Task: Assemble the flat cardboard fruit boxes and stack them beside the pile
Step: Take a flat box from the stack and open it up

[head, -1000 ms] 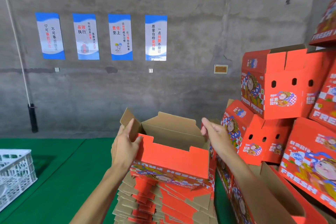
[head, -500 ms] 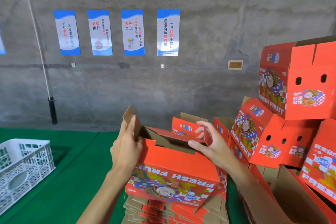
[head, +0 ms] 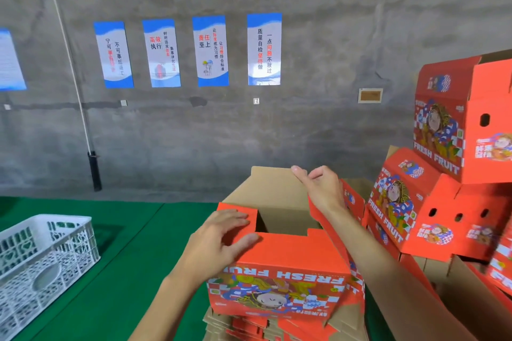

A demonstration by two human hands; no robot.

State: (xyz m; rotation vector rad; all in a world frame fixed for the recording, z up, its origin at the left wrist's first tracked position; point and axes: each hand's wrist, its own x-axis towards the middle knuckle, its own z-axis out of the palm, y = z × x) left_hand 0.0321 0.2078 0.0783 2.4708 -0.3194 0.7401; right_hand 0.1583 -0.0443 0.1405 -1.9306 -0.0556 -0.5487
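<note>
One head-worn view – looking forward and slightly down, close over the box (head: 279, 266) – facing the concrete wall (head: 318, 124).

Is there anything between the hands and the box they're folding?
No. Both hands are already on the box: the left hand presses its near-left flap, and the right hand holds the right flap. Nothing visible sits between them.
</note>
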